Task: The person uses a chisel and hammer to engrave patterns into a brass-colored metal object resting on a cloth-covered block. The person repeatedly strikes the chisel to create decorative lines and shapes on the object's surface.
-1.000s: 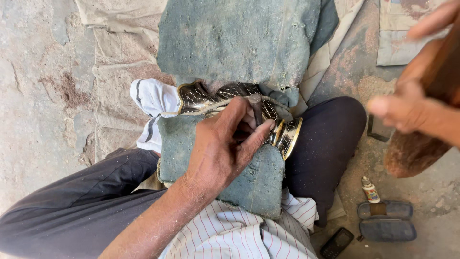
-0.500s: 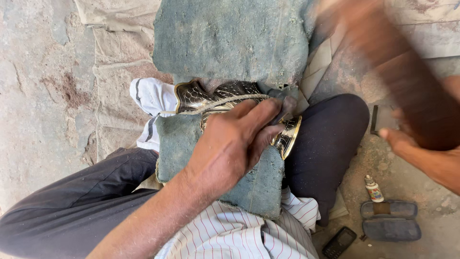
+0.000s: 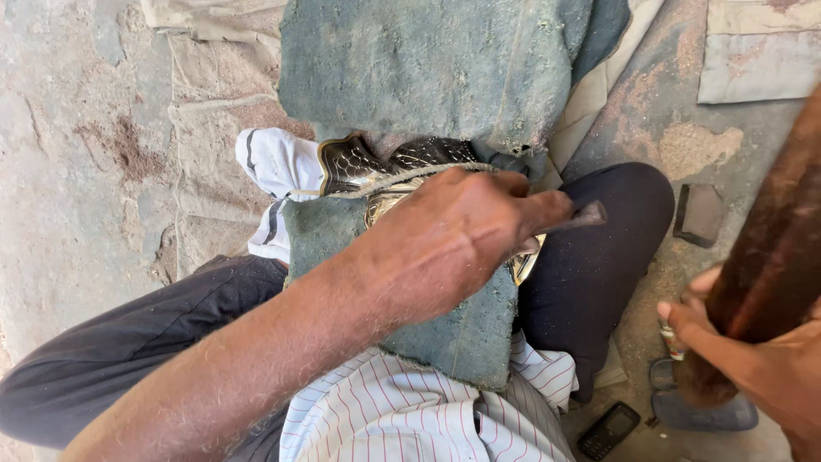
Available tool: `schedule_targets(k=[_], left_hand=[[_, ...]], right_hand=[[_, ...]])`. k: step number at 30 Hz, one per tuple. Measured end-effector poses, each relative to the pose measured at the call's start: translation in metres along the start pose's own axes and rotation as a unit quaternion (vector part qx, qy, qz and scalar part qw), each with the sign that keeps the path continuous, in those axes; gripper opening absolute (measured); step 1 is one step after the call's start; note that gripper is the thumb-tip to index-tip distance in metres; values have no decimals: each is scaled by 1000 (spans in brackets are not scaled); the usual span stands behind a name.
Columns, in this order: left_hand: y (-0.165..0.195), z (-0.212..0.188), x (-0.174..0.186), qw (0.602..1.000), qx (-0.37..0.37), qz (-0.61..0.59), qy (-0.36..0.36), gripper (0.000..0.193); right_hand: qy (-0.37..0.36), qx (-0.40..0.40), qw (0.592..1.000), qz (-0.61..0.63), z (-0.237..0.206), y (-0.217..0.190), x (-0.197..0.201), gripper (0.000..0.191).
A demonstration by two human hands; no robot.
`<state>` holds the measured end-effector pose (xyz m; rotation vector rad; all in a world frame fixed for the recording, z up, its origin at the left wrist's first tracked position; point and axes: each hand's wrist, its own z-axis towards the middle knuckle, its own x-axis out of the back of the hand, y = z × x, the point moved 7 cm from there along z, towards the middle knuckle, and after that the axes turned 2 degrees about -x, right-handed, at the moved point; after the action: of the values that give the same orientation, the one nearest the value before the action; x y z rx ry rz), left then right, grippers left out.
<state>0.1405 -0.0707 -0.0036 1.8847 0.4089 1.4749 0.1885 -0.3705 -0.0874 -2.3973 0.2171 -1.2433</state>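
My left hand (image 3: pixel 457 244) is closed around a thin dark metal punch (image 3: pixel 581 216) whose blunt end sticks out to the right past my fingers. Under that hand lies an embossed metal piece (image 3: pixel 368 167) with a scale pattern, resting on green-grey padding (image 3: pixel 462 329) across my lap. My right hand (image 3: pixel 753 355) at the right edge grips a thick brown wooden mallet (image 3: pixel 770 265), held up and apart from the punch. The punch's working tip is hidden under my left hand.
A larger green-grey cloth (image 3: pixel 428 68) covers the ground ahead. A white sock (image 3: pixel 274 167) shows beside the metal piece. A dark flat block (image 3: pixel 699 214) lies on the concrete at right. A small black phone (image 3: pixel 607 430) and a dark sandal (image 3: pixel 705 411) lie bottom right.
My left hand has shifted right over the metal piece, and the punch end now shows. The mallet went from raised to swinging across, and now stands at the right edge.
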Motion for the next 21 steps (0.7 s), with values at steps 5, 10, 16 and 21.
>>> schedule_targets(k=[5,10,16,21], left_hand=[[9,7,7,997,-73,5,3,36],[11,13,3,996,-86,25,-25,38],[13,6,10,987,-153,19,49,18],[3,6,-3,992,-124,-2,8,20]], right_hand=[[60,67,974,209,-28,-25,-11,30],[20,26,986,163,-40,-25,-35,27],[125,6,945,301,-55,-19,-48,19],[151,-5,913,379,-56,-10,-56,19]])
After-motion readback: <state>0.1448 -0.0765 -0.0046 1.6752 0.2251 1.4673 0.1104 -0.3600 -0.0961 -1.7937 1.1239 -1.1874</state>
